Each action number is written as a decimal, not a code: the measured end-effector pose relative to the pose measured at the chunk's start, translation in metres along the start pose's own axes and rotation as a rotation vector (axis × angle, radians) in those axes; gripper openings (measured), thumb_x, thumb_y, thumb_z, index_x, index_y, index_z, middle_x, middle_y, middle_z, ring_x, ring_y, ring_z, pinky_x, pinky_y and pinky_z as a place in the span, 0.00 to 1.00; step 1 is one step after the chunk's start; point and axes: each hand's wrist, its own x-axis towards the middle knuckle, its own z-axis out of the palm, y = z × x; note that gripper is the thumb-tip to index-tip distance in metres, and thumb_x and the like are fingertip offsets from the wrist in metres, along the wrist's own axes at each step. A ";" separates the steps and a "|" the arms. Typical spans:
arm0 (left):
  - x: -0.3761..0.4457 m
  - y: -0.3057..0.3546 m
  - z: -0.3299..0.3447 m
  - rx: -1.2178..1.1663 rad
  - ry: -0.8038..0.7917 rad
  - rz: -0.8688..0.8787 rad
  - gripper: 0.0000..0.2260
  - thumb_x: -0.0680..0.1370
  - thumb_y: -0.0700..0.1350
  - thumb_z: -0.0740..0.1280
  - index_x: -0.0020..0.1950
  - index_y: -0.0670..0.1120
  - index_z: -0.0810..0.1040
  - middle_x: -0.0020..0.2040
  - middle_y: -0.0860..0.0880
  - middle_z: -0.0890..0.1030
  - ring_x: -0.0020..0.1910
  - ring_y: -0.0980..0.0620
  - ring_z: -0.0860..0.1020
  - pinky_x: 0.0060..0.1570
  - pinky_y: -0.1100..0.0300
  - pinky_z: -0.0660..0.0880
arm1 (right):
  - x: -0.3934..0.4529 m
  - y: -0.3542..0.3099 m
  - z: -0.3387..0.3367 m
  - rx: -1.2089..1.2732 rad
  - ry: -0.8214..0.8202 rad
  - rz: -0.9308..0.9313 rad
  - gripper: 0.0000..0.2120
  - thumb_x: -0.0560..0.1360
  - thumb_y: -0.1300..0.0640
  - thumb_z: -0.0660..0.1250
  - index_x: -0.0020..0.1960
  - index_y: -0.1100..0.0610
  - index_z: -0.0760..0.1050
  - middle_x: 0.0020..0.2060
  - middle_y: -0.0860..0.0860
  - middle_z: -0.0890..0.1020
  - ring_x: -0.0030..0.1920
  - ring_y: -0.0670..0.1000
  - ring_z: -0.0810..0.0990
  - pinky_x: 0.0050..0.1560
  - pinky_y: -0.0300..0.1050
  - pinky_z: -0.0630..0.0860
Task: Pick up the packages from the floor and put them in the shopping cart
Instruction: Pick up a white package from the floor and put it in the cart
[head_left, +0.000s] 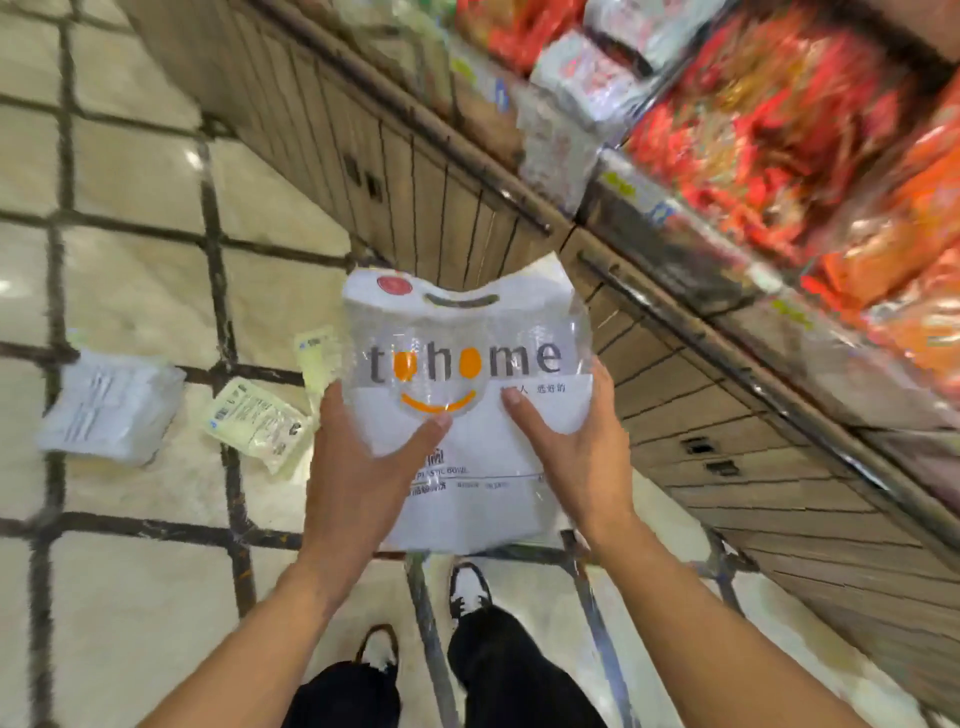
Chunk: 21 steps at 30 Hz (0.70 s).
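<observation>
Both hands hold a white and clear package of plastic bowls (467, 353), printed "tohome" with an orange smile, up in front of me. My left hand (363, 457) grips its left side with the thumb across the front. My right hand (576, 447) grips its right side. On the tiled floor to the left lie a white package (111, 405), a pale yellow-green package (257, 423) and another pale one (317, 353) partly hidden behind the held package. Metal bars of the shopping cart (587, 608) show below the package, near my feet.
A shelf unit (675, 291) with beige lower panels runs diagonally along the right, stocked with red and orange snack bags (779, 130). Cream floor tiles with dark grout (130, 291) spread to the left. My shoes (467, 587) stand by the cart frame.
</observation>
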 end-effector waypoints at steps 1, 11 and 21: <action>-0.007 0.032 -0.007 0.004 -0.028 0.036 0.39 0.65 0.69 0.78 0.71 0.60 0.69 0.59 0.65 0.78 0.58 0.61 0.79 0.49 0.68 0.71 | -0.009 -0.025 -0.023 0.010 0.049 -0.025 0.37 0.61 0.23 0.70 0.67 0.25 0.62 0.57 0.34 0.82 0.55 0.41 0.81 0.55 0.48 0.79; -0.105 0.308 -0.029 0.123 -0.351 0.587 0.49 0.59 0.79 0.69 0.73 0.53 0.68 0.69 0.48 0.79 0.67 0.43 0.78 0.61 0.46 0.76 | -0.129 -0.187 -0.237 0.175 0.591 -0.154 0.44 0.64 0.24 0.71 0.76 0.38 0.65 0.68 0.42 0.79 0.67 0.51 0.79 0.66 0.57 0.77; -0.285 0.414 0.045 0.115 -0.740 0.894 0.47 0.57 0.78 0.70 0.68 0.52 0.75 0.65 0.48 0.82 0.64 0.42 0.80 0.61 0.44 0.78 | -0.296 -0.178 -0.398 0.177 0.999 -0.043 0.52 0.61 0.20 0.67 0.79 0.42 0.61 0.68 0.47 0.80 0.66 0.56 0.80 0.65 0.61 0.77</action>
